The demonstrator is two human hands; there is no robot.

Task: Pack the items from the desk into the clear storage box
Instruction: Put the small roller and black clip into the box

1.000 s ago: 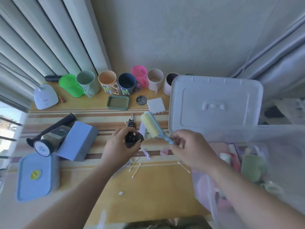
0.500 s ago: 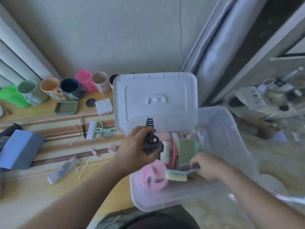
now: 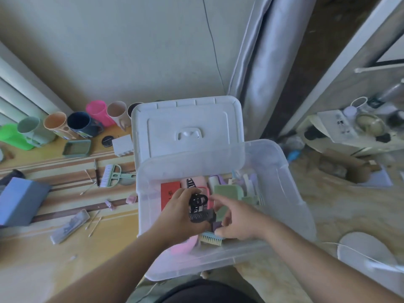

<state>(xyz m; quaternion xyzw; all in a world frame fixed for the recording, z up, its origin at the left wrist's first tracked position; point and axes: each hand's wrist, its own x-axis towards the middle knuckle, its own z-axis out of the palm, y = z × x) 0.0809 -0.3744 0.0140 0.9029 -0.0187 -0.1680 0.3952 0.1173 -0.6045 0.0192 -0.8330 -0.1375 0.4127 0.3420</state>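
Note:
The clear storage box (image 3: pixel 290 193) stands just off the desk's right end, with several items inside. My left hand (image 3: pixel 181 215) is over the box and grips a bunch of black hair clips (image 3: pixel 197 206). My right hand (image 3: pixel 236 219) hovers beside it inside the box, fingers loosely spread, holding nothing. A small blue-handled brush (image 3: pixel 211 239) lies on the box floor below my hands, next to a pink item (image 3: pixel 183 246). A green sponge-like block (image 3: pixel 227 192) and a red card (image 3: pixel 170 191) also lie in the box.
The white lid (image 3: pixel 188 125) leans behind the box. On the desk (image 3: pixel 65 248) lie a green brush (image 3: pixel 113 174), cotton swabs (image 3: pixel 94 223), a flat clear packet (image 3: pixel 70 226), a blue box (image 3: pixel 19 200), a green tray (image 3: pixel 76 148) and a row of cups (image 3: pixel 80 123).
Both hands swung from the desk to the box. My right hand laid the blue-handled brush in the box and let go. My left hand lowered the black clips into the box.

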